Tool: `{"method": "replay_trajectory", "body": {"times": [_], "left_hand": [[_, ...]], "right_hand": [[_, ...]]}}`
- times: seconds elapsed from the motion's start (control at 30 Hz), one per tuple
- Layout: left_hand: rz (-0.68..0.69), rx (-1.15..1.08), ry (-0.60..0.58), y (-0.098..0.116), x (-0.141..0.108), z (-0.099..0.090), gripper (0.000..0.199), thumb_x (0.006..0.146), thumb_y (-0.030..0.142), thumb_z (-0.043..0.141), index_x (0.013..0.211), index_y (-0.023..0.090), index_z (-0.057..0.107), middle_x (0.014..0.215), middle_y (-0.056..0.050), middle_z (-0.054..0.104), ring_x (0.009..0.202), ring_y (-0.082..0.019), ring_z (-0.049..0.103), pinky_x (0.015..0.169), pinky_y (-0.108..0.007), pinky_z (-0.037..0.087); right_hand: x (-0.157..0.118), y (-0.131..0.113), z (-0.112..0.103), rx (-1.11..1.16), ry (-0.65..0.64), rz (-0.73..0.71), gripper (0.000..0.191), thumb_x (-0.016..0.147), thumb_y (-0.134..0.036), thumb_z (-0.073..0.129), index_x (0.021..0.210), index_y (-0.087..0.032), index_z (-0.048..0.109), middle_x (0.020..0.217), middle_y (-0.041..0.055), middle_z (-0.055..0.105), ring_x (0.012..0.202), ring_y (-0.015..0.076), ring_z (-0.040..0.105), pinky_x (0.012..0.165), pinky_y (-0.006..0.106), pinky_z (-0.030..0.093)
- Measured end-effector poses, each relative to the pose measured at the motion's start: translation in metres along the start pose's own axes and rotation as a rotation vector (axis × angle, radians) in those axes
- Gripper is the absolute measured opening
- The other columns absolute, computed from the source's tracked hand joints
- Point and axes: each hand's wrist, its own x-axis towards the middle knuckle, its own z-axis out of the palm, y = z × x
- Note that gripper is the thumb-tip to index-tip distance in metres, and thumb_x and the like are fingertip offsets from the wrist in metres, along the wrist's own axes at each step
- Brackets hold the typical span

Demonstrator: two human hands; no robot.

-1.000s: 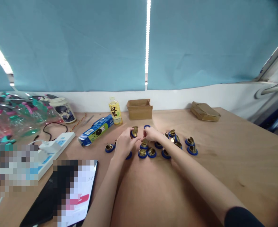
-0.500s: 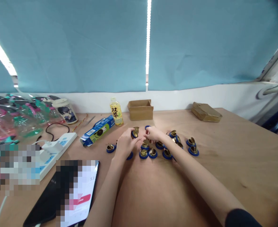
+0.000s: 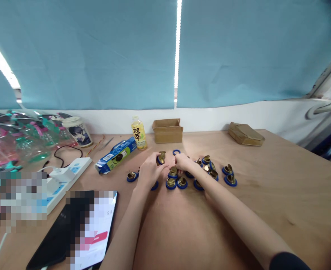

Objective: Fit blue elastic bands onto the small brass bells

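Observation:
My left hand [image 3: 151,169] holds a brass-coloured metal piece with a blue rim [image 3: 161,158] between its fingers, raised above the table. Just to its right, my right hand [image 3: 182,162] has its fingers pinched together; what they hold, if anything, is too small to make out. Behind that hand lies a blue ring [image 3: 176,152]. Several similar brass and blue pieces [image 3: 171,183] lie below and between the hands. Others [image 3: 230,180] are to the right of my right forearm, and one [image 3: 132,176] rests left of my left hand.
An open cardboard box [image 3: 167,134], a yellow drink bottle [image 3: 139,133] and a blue-green carton [image 3: 116,155] stand or lie behind. Another cardboard box [image 3: 245,134] is at the back right. Leftward are a cup [image 3: 79,133], a power strip [image 3: 66,180], phones [image 3: 98,228] and clear bottles [image 3: 30,146].
My right hand has moved slightly right and down, its fingers now drawn together, and the blue ring behind it shows more fully. My left hand has hardly moved.

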Motion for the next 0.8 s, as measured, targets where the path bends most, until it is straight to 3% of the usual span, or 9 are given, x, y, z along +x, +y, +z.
{"method": "replay_trajectory", "body": {"times": [0.23,0.63,0.7,0.8], "left_hand": [[0.010,0.006,0.001,0.001,0.000,0.000,0.040,0.079,0.038,0.071,0.112,0.021,0.057,0.101,-0.007,0.071,0.087,-0.025,0.068,0.077,-0.035,0.051],[0.032,-0.011,0.010,0.000,-0.001,0.000,0.039,0.080,0.036,0.071,0.113,0.021,0.056,0.097,-0.006,0.070,0.083,-0.023,0.068,0.076,-0.034,0.051],[0.037,-0.022,0.008,-0.001,-0.001,0.000,0.040,0.080,0.036,0.071,0.113,0.021,0.056,0.098,-0.006,0.070,0.083,-0.023,0.068,0.077,-0.034,0.051],[0.038,-0.054,0.018,0.000,0.000,0.002,0.041,0.079,0.037,0.073,0.113,0.020,0.056,0.098,-0.006,0.070,0.084,-0.023,0.068,0.079,-0.035,0.052]], "right_hand": [[0.000,0.003,-0.001,-0.001,-0.003,-0.026,0.034,0.094,-0.032,0.060,0.123,-0.015,0.057,0.123,0.0109,0.059,0.104,0.0227,0.062,0.086,0.042,0.054],[-0.004,-0.002,-0.023,0.035,-0.174,-0.022,0.032,0.095,-0.033,0.058,0.123,-0.017,0.057,0.123,0.0092,0.059,0.102,0.0216,0.062,0.085,0.042,0.055],[-0.003,0.001,-0.023,0.050,-0.168,-0.040,0.030,0.095,-0.031,0.058,0.121,-0.016,0.058,0.117,0.0089,0.063,0.096,0.0202,0.065,0.081,0.040,0.056],[-0.001,0.006,-0.023,0.094,-0.123,-0.083,0.020,0.089,-0.027,0.065,0.104,-0.013,0.065,0.089,0.0085,0.071,0.072,0.0174,0.068,0.064,0.030,0.057]]}}
